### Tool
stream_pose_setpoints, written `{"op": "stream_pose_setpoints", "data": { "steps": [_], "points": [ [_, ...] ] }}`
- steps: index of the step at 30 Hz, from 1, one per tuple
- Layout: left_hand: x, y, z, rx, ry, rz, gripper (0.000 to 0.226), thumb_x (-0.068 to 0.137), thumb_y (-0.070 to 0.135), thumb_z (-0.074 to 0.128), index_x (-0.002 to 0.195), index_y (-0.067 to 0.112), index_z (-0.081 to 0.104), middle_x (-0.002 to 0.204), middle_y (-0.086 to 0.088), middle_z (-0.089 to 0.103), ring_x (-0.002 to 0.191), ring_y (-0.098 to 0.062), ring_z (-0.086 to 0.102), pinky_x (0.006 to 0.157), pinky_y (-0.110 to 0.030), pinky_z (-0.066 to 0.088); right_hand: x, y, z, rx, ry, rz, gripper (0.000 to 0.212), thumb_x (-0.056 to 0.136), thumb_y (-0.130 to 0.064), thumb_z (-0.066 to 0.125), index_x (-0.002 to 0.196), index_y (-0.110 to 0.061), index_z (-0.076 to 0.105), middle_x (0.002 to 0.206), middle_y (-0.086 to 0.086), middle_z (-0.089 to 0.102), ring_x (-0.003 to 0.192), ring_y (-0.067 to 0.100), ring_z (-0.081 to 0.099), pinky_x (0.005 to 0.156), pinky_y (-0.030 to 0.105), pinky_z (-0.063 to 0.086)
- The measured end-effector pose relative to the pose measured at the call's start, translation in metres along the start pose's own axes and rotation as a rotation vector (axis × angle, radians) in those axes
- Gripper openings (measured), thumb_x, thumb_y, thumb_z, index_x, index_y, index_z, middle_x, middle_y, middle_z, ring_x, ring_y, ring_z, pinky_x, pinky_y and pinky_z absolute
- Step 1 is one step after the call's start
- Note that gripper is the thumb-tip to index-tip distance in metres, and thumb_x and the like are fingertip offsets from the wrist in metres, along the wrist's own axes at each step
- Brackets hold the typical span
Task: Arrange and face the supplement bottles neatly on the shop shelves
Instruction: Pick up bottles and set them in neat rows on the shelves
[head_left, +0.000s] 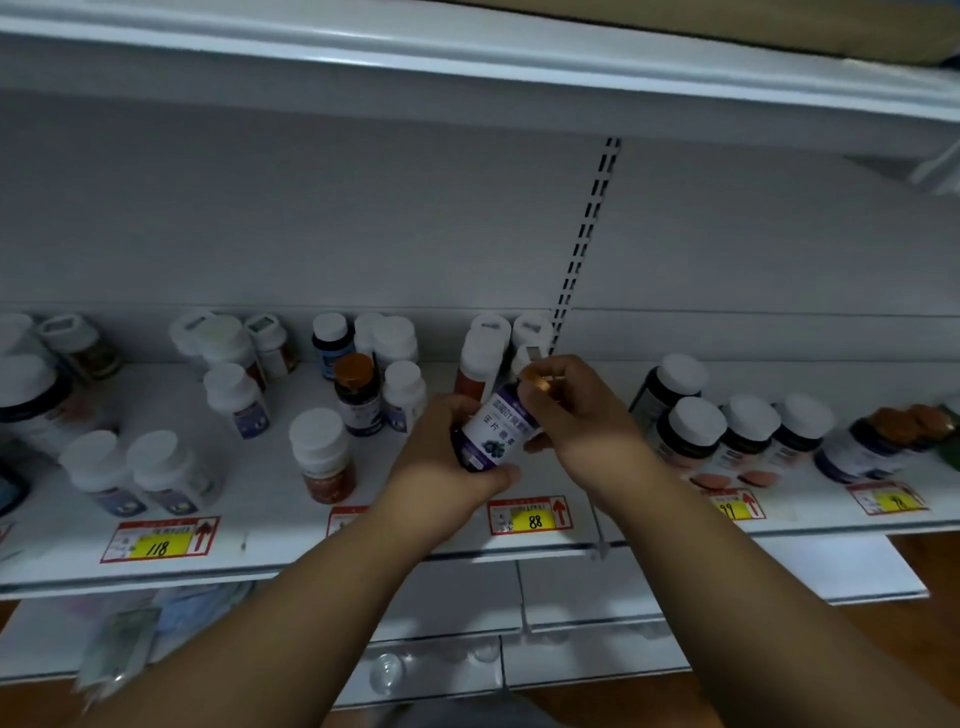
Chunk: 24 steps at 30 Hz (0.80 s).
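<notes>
- White shop shelf (260, 499) under dim light carries scattered supplement bottles; yellow price tags reading 118 (160, 540) and 88 (530, 515) sit along its front edge.
- Both bare hands hold one purple-labelled bottle (496, 431) in the air above the shelf's front edge, just behind the 88 tag.
- Left hand (447, 457) wraps the bottle's lower body, thumb pressed under its base, fingers curled round the far side.
- Right hand (576, 410) pinches the orange cap (537, 381) with curled fingers.
- Bottle tilts, long axis running from lower left to upper right, cap away from the person, label facing the camera.
- Both forearms reach up from the lower corners and meet at the bottle.
- An upright orange-capped bottle (357, 395) stands on the shelf to the left.
- White-capped bottles (727, 431) cluster toward the shelf's right end.
</notes>
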<state>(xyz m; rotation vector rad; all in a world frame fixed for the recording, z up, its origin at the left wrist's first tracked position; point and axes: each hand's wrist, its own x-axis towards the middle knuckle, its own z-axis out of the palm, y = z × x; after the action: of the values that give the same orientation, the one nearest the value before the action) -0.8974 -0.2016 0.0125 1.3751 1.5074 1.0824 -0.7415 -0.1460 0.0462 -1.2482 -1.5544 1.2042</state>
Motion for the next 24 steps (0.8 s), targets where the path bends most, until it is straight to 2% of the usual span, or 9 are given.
{"op": "stream_pose_setpoints", "data": {
  "steps": [2, 5, 8, 12, 16, 18, 20, 22, 24],
  "points": [
    [-0.004, -0.002, -0.004, 0.027, -0.032, 0.013, 0.064, 0.064, 0.029, 0.087, 0.114, 0.033, 0.047, 0.099, 0.013, 0.061, 0.082, 0.009, 0.060, 0.060, -0.008, 0.047, -0.006, -0.004, 0.003, 0.000, 0.006, -0.016, 0.011, 0.087, -0.033, 0.064, 0.097, -0.036, 0.061, 0.089, -0.009, 0.068, 0.075, 0.007, 0.068, 0.059, 0.021, 0.055],
    [-0.011, -0.005, -0.017, 0.019, -0.125, 0.048, 0.053, 0.071, 0.039, 0.082, 0.110, 0.045, 0.047, 0.103, 0.020, 0.061, 0.088, 0.011, 0.059, 0.068, -0.007, 0.046, -0.009, -0.013, 0.008, -0.017, 0.013, -0.041, 0.014, 0.086, -0.027, 0.066, 0.098, -0.034, 0.063, 0.094, -0.006, 0.069, 0.084, 0.011, 0.068, 0.070, 0.031, 0.058],
    [-0.015, -0.007, -0.029, 0.009, -0.191, 0.065, 0.051, 0.075, 0.040, 0.079, 0.114, 0.043, 0.047, 0.107, 0.021, 0.062, 0.094, 0.009, 0.060, 0.075, -0.012, 0.048, -0.019, -0.018, 0.014, -0.061, 0.020, -0.070, 0.018, 0.083, -0.026, 0.068, 0.098, -0.035, 0.064, 0.095, -0.008, 0.070, 0.090, 0.012, 0.067, 0.079, 0.038, 0.058],
    [-0.014, -0.002, -0.023, 0.016, -0.247, 0.124, 0.064, 0.069, 0.053, 0.073, 0.125, 0.035, 0.046, 0.115, 0.017, 0.062, 0.101, 0.003, 0.060, 0.084, -0.024, 0.051, -0.041, -0.030, 0.004, -0.141, 0.042, -0.143, 0.016, 0.081, -0.027, 0.068, 0.096, -0.032, 0.065, 0.092, -0.011, 0.070, 0.088, 0.008, 0.067, 0.080, 0.032, 0.057],
    [-0.016, 0.013, 0.007, -0.011, -0.305, 0.196, 0.064, 0.065, 0.057, 0.073, 0.121, 0.038, 0.047, 0.110, 0.018, 0.062, 0.098, 0.004, 0.061, 0.081, -0.019, 0.051, -0.066, -0.036, -0.031, -0.237, 0.110, -0.171, 0.018, 0.082, -0.023, 0.071, 0.097, -0.031, 0.065, 0.092, -0.016, 0.069, 0.087, 0.003, 0.066, 0.076, 0.018, 0.054],
    [-0.014, 0.023, 0.030, -0.019, -0.338, 0.228, 0.062, 0.065, 0.058, 0.073, 0.119, 0.041, 0.048, 0.109, 0.019, 0.062, 0.098, 0.004, 0.060, 0.079, -0.016, 0.051, -0.078, -0.035, -0.055, -0.256, 0.145, -0.160, 0.021, 0.081, -0.022, 0.072, 0.097, -0.033, 0.065, 0.094, -0.020, 0.068, 0.089, 0.002, 0.065, 0.077, 0.019, 0.054],
    [-0.012, 0.036, 0.060, -0.050, -0.384, 0.244, 0.062, 0.065, 0.056, 0.073, 0.119, 0.041, 0.048, 0.109, 0.018, 0.062, 0.099, 0.002, 0.061, 0.080, -0.020, 0.052, -0.089, -0.031, -0.083, -0.297, 0.199, -0.166, 0.023, 0.081, -0.022, 0.072, 0.099, -0.034, 0.064, 0.095, -0.022, 0.066, 0.091, 0.001, 0.064, 0.078, 0.021, 0.055],
    [-0.010, 0.050, 0.096, -0.064, -0.431, 0.268, 0.063, 0.064, 0.057, 0.074, 0.119, 0.041, 0.048, 0.110, 0.018, 0.062, 0.100, 0.001, 0.061, 0.082, -0.022, 0.052, -0.101, -0.025, -0.118, -0.334, 0.256, -0.177, 0.024, 0.081, -0.023, 0.072, 0.101, -0.035, 0.063, 0.096, -0.022, 0.065, 0.091, 0.000, 0.063, 0.078, 0.018, 0.053],
    [-0.009, 0.066, 0.137, -0.060, -0.466, 0.296, 0.062, 0.063, 0.059, 0.073, 0.118, 0.045, 0.047, 0.110, 0.022, 0.060, 0.101, 0.003, 0.059, 0.083, -0.017, 0.050, -0.114, -0.016, -0.159, -0.348, 0.309, -0.171, 0.025, 0.081, -0.024, 0.072, 0.098, -0.038, 0.062, 0.096, -0.024, 0.064, 0.090, -0.001, 0.063, 0.075, 0.015, 0.052]
  ]
}}
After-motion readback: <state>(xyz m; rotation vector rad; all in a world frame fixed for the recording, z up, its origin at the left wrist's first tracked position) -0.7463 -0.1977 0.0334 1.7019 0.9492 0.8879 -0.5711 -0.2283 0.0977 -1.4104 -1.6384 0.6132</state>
